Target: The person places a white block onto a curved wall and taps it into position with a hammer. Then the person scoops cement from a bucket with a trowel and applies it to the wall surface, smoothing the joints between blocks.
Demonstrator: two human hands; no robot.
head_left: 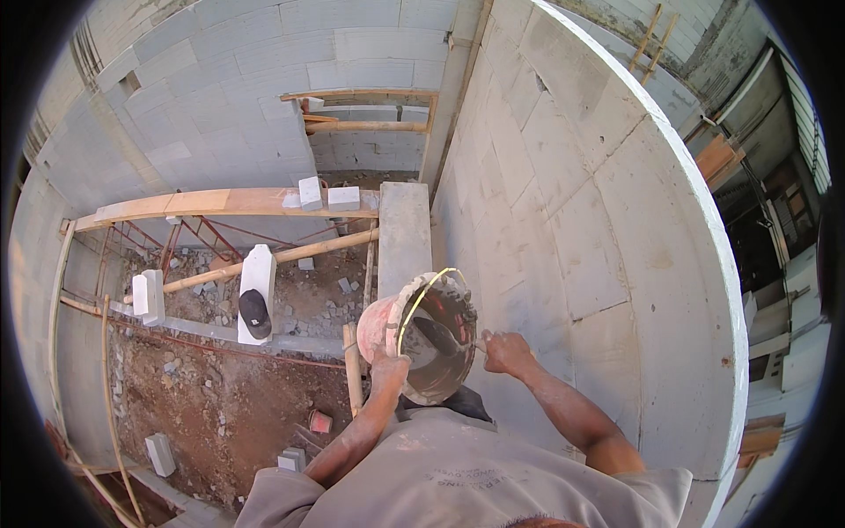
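A mortar-caked red bucket (377, 322) is tilted in front of me, its mouth toward me and to the right. Wet grey mortar (431, 371) coats its inside. My left hand (388, 368) is closed on the bucket's near left rim, where the yellow-green handle (407, 319) ends. At the opposite rim, my right hand (508, 354) is a fist around the grip of a trowel, most of which the fingers hide. The dark trowel blade (435, 335) reaches into the bucket over the mortar.
A tall block wall (563, 238) rises close on my right. Ahead is a concrete ledge (404, 238). Left and lower lie a wooden beam (229, 201), bamboo poles (326, 247), a block with a dark cap (254, 313), and rubble-strewn ground (211, 396) with a small red bucket (319, 421).
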